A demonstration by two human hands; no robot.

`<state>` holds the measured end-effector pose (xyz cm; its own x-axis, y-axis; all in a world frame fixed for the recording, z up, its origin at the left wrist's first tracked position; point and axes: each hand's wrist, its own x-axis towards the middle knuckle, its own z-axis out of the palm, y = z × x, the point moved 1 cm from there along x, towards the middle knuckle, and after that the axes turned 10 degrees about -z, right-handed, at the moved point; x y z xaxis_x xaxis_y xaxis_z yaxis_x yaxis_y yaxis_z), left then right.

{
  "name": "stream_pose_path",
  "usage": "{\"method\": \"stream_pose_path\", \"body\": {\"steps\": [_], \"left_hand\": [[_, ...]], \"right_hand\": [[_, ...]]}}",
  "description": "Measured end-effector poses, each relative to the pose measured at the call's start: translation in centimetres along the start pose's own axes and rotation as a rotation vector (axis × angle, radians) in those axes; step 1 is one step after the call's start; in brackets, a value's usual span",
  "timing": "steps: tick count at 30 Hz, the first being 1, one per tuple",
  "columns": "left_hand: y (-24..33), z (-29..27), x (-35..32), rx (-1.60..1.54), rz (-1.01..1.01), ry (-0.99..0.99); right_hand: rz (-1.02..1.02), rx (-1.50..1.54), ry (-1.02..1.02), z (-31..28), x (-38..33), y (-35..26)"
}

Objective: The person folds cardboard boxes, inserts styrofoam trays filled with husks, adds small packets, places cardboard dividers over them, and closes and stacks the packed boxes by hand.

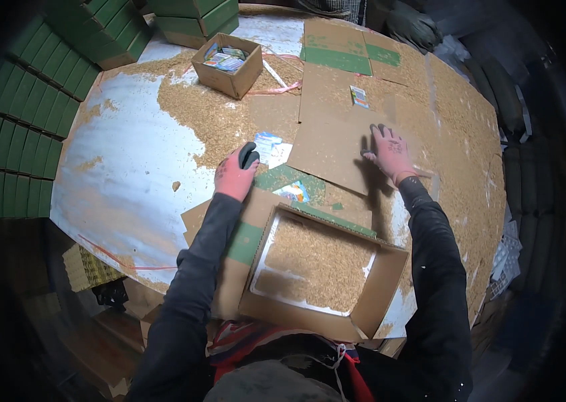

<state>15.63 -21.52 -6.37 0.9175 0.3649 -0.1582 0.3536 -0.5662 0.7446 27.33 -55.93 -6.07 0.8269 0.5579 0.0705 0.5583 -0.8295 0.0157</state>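
Observation:
My left hand (235, 174), in a pink glove with dark fingertips, is closed with its fingers curled; what it holds, if anything, is hidden. Small printed packets (267, 142) lie just beyond it. My right hand (392, 155), gloved alike, has its fingers spread over the right side of a flat brown cardboard sheet (330, 151). Nearest me stands an opened cardboard box (326, 325) with wood shavings (316, 261) inside. A printed packet (293, 191) rests on flattened green-and-brown cardboard (246, 241) between my hands and that box.
A small carton (236, 82) full of printed packets stands at the far left, and another packet (359, 97) lies on the far cardboard. Green boxes (25, 114) are stacked along the left. Loose shavings (460, 134) cover much of the white table (129, 127).

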Motion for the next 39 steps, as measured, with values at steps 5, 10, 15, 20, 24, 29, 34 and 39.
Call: {"method": "stream_pose_path", "body": {"steps": [5,10,15,20,24,29,34,39], "left_hand": [[-4.7,7.6,9.2,0.618,-0.349,-0.042],[-4.4,6.0,10.2,0.296,-0.245,0.034],[-4.7,6.5,10.4,0.556,-0.169,0.130],[-5.2,7.5,10.6,0.565,-0.256,0.020],[-4.0,4.7,8.2,0.543,-0.070,0.145],[6.2,-0.8,0.3,-0.192,0.386,0.340],[10.1,-2.9,-14.0,0.618,1.234,-0.453],[6.7,-11.1,-10.0,0.010,0.464,0.197]], "right_hand": [[0.073,-0.012,-0.153,4.3,3.6,-1.3],[0.372,0.924,-0.162,3.2,1.6,2.5],[0.417,1.211,-0.140,-2.5,-0.7,2.2],[0.512,1.209,0.162,-6.0,-7.0,1.1],[0.645,1.187,0.444,-7.8,-13.9,1.1],[0.709,0.775,0.880,-13.4,-18.2,-3.3],[-0.195,-0.075,0.810,-22.3,-19.0,-14.4],[-0.562,0.001,-0.246,-14.6,-22.2,-21.3]]}}
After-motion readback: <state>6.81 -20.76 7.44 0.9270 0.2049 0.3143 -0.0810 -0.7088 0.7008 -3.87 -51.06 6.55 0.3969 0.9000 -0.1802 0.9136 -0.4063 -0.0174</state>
